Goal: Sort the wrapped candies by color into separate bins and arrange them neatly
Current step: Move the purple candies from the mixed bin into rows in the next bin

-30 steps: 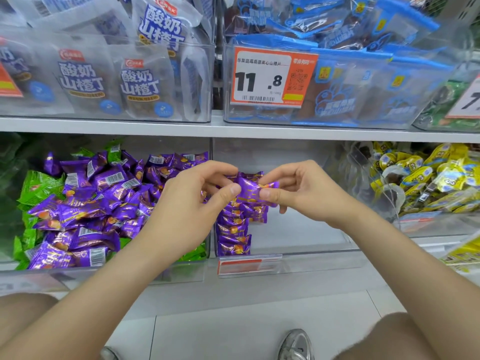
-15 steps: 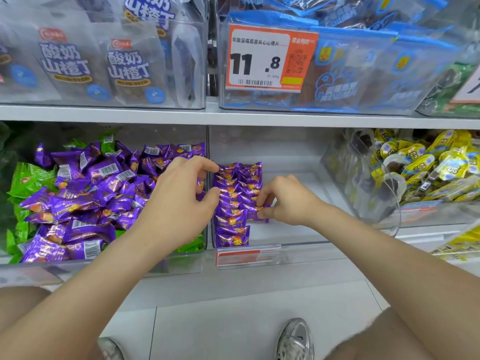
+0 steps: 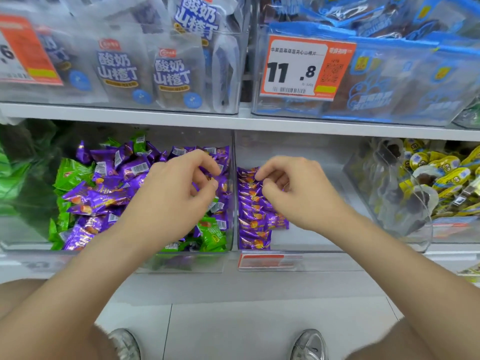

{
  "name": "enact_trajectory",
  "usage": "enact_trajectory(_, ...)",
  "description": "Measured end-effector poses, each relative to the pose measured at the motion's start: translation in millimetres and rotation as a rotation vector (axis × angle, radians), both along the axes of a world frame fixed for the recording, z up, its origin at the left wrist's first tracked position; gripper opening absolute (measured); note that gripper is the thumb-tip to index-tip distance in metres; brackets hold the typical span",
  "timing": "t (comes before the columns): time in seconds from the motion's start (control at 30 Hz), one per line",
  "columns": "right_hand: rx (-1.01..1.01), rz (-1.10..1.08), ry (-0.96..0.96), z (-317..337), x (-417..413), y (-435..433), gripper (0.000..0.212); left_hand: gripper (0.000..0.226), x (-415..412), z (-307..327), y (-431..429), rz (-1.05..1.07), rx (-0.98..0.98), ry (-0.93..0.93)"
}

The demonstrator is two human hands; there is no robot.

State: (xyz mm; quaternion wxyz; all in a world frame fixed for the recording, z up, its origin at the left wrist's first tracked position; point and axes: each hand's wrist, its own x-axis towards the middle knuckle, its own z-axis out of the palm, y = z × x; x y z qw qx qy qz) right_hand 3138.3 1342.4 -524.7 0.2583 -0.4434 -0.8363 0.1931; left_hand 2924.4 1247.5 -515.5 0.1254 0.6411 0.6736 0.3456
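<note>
Purple candies (image 3: pixel 249 203) lie stacked in one neat column along the left wall of the middle bin (image 3: pixel 319 237). One more lies flat just right of the column, towards its near end. The right hand (image 3: pixel 296 196) is over the column's far end with its fingers curled, forefinger tip and thumb touching the top wrappers. Whether they pinch one cannot be told.

The left hand (image 3: pixel 174 201) is over the left bin (image 3: pixel 181 263), fingers curled, thumb and forefinger tips close together against a purple wrapper. A firm hold cannot be made out. In that bin, loose purple wrappers, many showing white barcode patches, are heaped among green candies (image 3: pixel 72 175), too jumbled to count.

On the shelf above, an orange and white price tag (image 3: pixel 306 66) reads "11 .8", with a barcode and a QR code. It is fixed to a clear bin of blue packets (image 3: pixel 384 24). Left of it, three white packets (image 3: pixel 117 68) read 酸奶山楂丁. A second tag (image 3: pixel 23 50) at the far left shows only a "6". A red label (image 3: pixel 267 261) on the middle bin's front is too blurred to read. Yellow candies (image 3: pixel 446 175) fill the right bin. Two grey shoes (image 3: pixel 310 344) show at the near edge.
</note>
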Motion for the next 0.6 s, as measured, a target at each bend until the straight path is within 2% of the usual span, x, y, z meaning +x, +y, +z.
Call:
enact_trajectory(0.03,0.011,0.051,0.089,9.0,-12.1,-16.6,0.023,0.009,-10.4,2.4,-4.7,0.018,-0.030,0.074)
enact_trajectory(0.1,0.084,0.227,0.119,19.1,-34.3,-46.0,0.026,0.015,-34.1,4.7,-13.0,0.065,-0.141,0.241)
enact_trajectory(0.2,0.146,0.422,-0.089,11.9,-65.4,-62.0,0.027,0.028,-67.3,5.5,-24.1,0.111,-0.393,0.413)
enact_trajectory(0.27,0.160,0.423,-0.234,3.2,-84.8,-59.0,0.030,0.043,-82.4,3.9,-30.4,0.062,-0.572,0.492)
enact_trajectory(0.33,0.178,0.409,-0.305,-2.3,-101.7,-52.9,0.033,0.054,-91.9,-0.9,-35.0,0.018,-0.666,0.548)
enact_trajectory(0.5,0.267,0.347,-0.452,-14.9,-128.7,-33.5,0.039,0.049,-101.4,-12.9,-32.2,0.072,-0.542,0.540)
enact_trajectory(0.6,0.264,0.320,-0.519,-22.1,-141.0,-27.6,0.048,0.042,-107.0,-13.2,-30.0,0.129,-0.474,0.437)
